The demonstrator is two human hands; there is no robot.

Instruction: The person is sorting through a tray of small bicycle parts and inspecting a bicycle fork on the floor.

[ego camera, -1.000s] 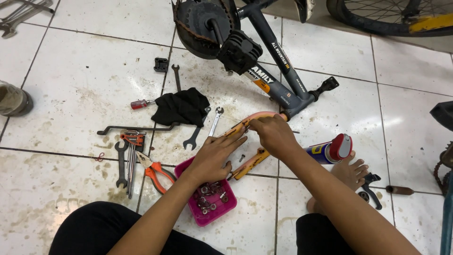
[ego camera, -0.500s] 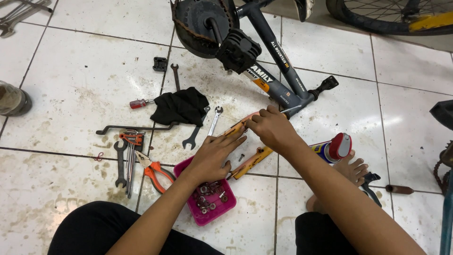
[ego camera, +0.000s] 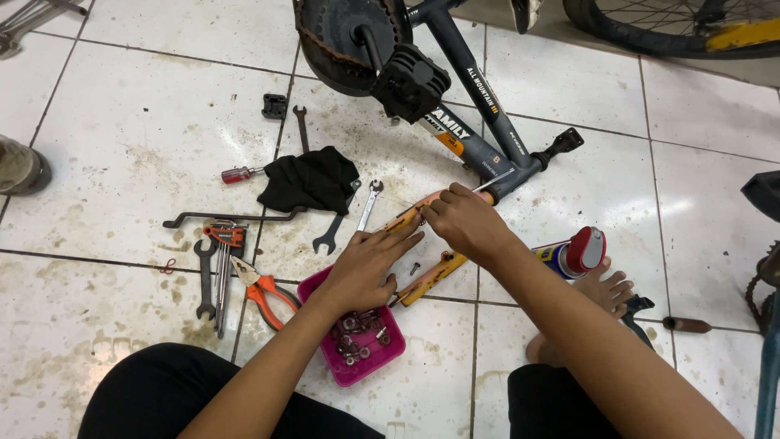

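I sit on a white tile floor in front of an upturned dark bicycle frame [ego camera: 475, 142]. An orange bike part [ego camera: 429, 279] with two tubes lies on the tiles just below the frame. My right hand [ego camera: 465, 221] is closed around its upper tube, where a thin metal rod [ego camera: 496, 180] sticks out toward the frame. Over the middle of the part my left hand [ego camera: 366, 262] lies flat, fingers stretched out and touching the upper tube. A pink tray [ego camera: 392, 355] with several nuts and bolts sits under my left wrist.
Left of my hands lie orange-handled pliers [ego camera: 264, 293], a hex key set [ego camera: 223, 236], spanners [ego camera: 368, 202], a red screwdriver [ego camera: 240, 174] and a black cloth [ego camera: 313, 180]. A spray can [ego camera: 569, 254] lies by my bare foot [ego camera: 603, 289]. A shoe [ego camera: 20, 167] shows at the left edge.
My right hand has shifted slightly up and left along the orange part and now covers more of its upper tube. My left hand has stayed in place.
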